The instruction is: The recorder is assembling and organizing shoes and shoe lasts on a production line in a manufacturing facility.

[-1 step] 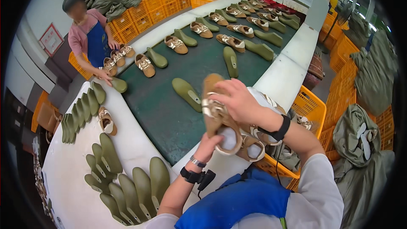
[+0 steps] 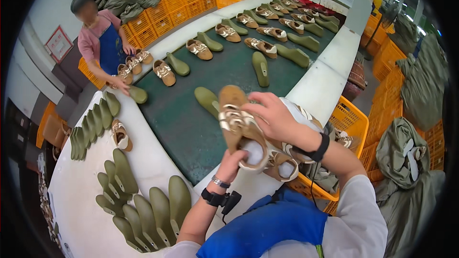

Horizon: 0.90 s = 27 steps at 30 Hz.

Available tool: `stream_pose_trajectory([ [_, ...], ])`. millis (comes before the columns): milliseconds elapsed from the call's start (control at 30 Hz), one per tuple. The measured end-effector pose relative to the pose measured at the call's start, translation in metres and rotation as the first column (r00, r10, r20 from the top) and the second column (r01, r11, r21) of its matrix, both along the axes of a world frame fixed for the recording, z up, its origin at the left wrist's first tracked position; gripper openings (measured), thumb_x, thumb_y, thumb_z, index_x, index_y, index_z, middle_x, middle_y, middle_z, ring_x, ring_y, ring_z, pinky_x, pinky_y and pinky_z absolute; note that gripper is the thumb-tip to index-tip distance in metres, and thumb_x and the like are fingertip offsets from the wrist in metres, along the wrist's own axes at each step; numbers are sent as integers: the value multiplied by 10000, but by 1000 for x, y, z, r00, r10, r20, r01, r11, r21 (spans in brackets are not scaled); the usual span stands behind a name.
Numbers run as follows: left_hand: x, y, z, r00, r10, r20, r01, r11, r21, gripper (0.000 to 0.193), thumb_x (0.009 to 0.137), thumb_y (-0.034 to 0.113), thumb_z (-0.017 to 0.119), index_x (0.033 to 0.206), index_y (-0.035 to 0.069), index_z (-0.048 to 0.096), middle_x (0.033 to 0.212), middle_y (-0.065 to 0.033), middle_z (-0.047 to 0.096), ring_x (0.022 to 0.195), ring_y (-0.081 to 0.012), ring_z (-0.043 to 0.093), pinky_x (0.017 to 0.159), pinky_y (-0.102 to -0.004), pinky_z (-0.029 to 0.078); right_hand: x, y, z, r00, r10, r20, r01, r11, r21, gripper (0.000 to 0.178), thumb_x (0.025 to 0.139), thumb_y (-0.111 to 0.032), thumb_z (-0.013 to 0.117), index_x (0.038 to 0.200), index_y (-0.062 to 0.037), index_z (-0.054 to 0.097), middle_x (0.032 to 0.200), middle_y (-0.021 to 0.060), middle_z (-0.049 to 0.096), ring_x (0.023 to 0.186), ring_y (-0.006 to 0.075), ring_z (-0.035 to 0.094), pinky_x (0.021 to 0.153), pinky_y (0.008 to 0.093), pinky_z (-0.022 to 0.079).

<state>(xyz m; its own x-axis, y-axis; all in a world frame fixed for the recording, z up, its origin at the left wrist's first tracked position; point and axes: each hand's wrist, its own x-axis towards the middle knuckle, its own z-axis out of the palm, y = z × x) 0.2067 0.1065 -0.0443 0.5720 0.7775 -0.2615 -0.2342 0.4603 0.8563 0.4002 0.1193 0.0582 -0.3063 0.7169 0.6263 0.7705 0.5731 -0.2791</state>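
A brown suede sneaker [image 2: 233,114] with white stripes is held up over the near end of the dark green belt, toe away from me. My left hand [image 2: 231,166] is closed on its heel end, the thumb at the collar opening. My right hand [image 2: 275,114] grips the shoe's right side, fingers bent over the laces. Behind the shoe lies a green shoe last [image 2: 204,97], partly hidden. More brown sneakers [image 2: 283,167] sit beneath and beside my right wrist, partly covered by it.
The belt [image 2: 167,129] carries several sneakers and lasts in rows. Green lasts [image 2: 160,208] stand grouped on the white table [image 2: 86,188] at left, beside one sneaker [image 2: 120,136]. A co-worker [image 2: 107,43] touches a last at far left. Orange crates [image 2: 351,119] stand at right.
The sneaker in my hands has swung left and tilted, its laces and opening facing me more. The co-worker's last has shifted slightly right.
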Motion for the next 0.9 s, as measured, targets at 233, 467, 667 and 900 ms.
stream_pose_trajectory([
  [233, 3, 3, 18, 977, 187, 104, -180, 981, -79, 356, 810, 110, 515, 1145, -4, 475, 1031, -75, 558, 901, -162, 564, 770, -289, 472, -13, -69, -26, 968, 224, -117, -250, 915, -318, 348, 729, -207, 676, 1043, -118, 555, 985, 77, 540, 682, 253, 590, 564, 320, 493],
  [467, 0, 43, 7, 953, 281, 114, -260, 950, -172, 470, 895, 306, 505, 1289, 82, 380, 1248, -108, 472, 1140, -206, 459, 919, -388, 403, 32, 23, -33, 985, 100, 143, -49, 946, -322, 237, 705, -134, 651, 920, -111, 553, 876, 97, 527, 732, 308, 593, 606, 390, 500],
  [667, -35, 46, -36, 938, 252, -238, -257, 966, 10, 377, 858, 143, 567, 1201, 24, 464, 1048, -84, 600, 955, -165, 574, 855, -297, 448, 80, 205, -84, 935, -74, 346, 212, 900, -380, 271, 696, -62, 613, 958, -122, 576, 967, 120, 567, 831, 325, 601, 728, 411, 491],
  [900, -42, 14, -118, 891, 69, -448, -20, 993, 113, 336, 842, 115, 596, 1154, 23, 509, 977, -60, 623, 886, -114, 587, 791, -244, 469, 69, 320, -184, 941, -255, 221, 337, 758, -559, 258, 735, -55, 583, 983, -126, 568, 1041, 140, 552, 970, 319, 571, 818, 406, 466],
])
